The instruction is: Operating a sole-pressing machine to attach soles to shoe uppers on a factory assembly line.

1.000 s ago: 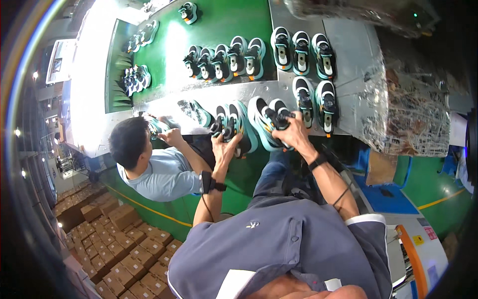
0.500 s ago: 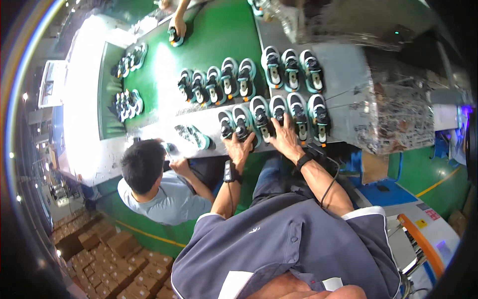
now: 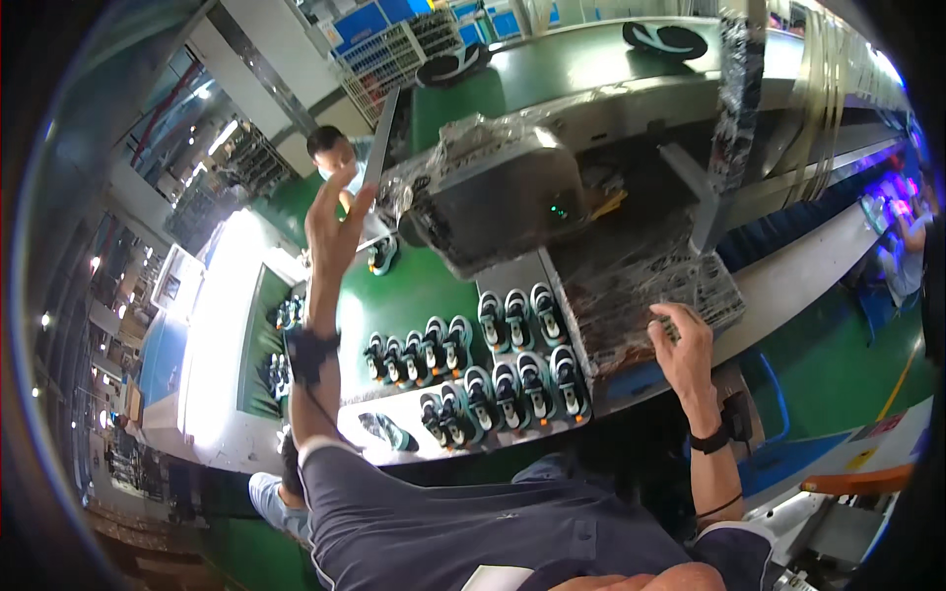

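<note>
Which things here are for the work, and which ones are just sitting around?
Seems part of the work:
the shoes in rows
the green work surface under some of them
the left hand, raised and open
the right hand, fingers curled but apart

Probably just around:
the white wire rack at the back
the two dark, shoe-shaped pieces far off

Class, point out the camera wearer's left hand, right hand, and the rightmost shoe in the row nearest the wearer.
Left hand (image 3: 333, 229): head view, middle of the hand.
Right hand (image 3: 687, 355): head view, middle of the hand.
Rightmost shoe (image 3: 567, 382): head view, middle of its upward-facing side.
</note>
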